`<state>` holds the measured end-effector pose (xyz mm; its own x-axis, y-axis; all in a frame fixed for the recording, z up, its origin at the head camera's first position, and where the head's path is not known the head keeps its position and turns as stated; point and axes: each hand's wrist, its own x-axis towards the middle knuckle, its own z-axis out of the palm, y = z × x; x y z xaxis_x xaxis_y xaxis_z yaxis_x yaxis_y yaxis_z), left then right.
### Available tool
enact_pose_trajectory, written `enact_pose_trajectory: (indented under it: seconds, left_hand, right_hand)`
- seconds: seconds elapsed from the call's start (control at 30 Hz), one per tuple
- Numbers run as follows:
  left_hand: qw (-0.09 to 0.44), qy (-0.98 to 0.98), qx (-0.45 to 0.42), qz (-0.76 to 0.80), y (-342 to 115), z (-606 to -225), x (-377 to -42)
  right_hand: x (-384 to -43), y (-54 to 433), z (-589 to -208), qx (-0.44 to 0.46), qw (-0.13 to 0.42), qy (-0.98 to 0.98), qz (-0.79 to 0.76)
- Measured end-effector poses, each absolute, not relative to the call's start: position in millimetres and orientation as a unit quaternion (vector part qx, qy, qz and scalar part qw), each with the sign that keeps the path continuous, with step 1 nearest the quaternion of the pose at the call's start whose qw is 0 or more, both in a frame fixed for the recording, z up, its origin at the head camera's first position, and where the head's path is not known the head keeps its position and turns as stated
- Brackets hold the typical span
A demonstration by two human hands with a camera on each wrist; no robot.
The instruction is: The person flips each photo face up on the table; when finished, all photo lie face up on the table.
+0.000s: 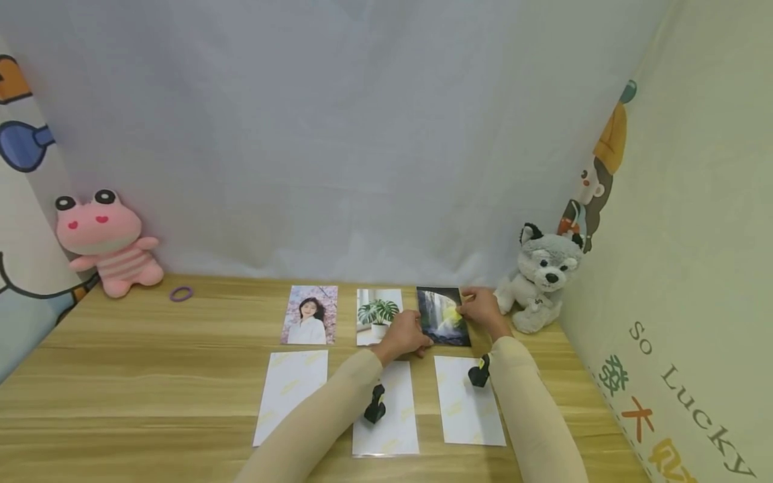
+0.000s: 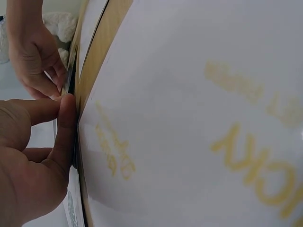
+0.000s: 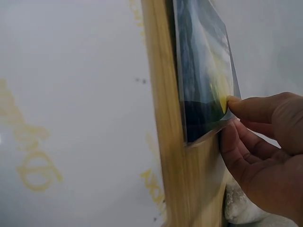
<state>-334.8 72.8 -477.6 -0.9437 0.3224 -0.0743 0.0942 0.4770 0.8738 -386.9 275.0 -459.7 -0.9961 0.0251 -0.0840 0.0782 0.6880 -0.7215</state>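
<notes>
A photo print of a waterfall (image 1: 439, 316) lies at the right end of the back row on the table. My right hand (image 1: 483, 310) pinches its right edge between thumb and fingers, plainly seen in the right wrist view, where the glossy print (image 3: 203, 71) is tilted. At the lower left corner, the thumb and fingertips of my left hand (image 1: 401, 334) pinch the same print. To its left lie a potted plant photo (image 1: 377, 315), partly covered by the left hand, and a portrait photo (image 1: 311, 318).
In front lie three white sheets with faint yellow print: left (image 1: 288, 389), middle (image 1: 392, 433) and right (image 1: 468, 416), partly under my forearms. A grey plush dog (image 1: 543, 275) sits close to the right hand. A pink plush frog (image 1: 111, 241) and a purple ring (image 1: 181, 294) are far left.
</notes>
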Motion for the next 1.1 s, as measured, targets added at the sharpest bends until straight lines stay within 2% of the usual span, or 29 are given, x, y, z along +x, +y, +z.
enact_pose_trajectory:
  seconds: [0.77, 1.1]
  left_hand:
    - [0.105, 0.882, 0.124, 0.443, 75.7, -474.8, -336.3]
    - [0.093, 0.886, 0.137, 0.433, 75.8, -473.9, -333.1]
  right_hand:
    - [-388.4, 271.6, -459.5, 0.022, 0.018, 0.935, -0.354]
    - [-391.0, 273.2, -464.3, 0.004, -0.023, 0.951, -0.307]
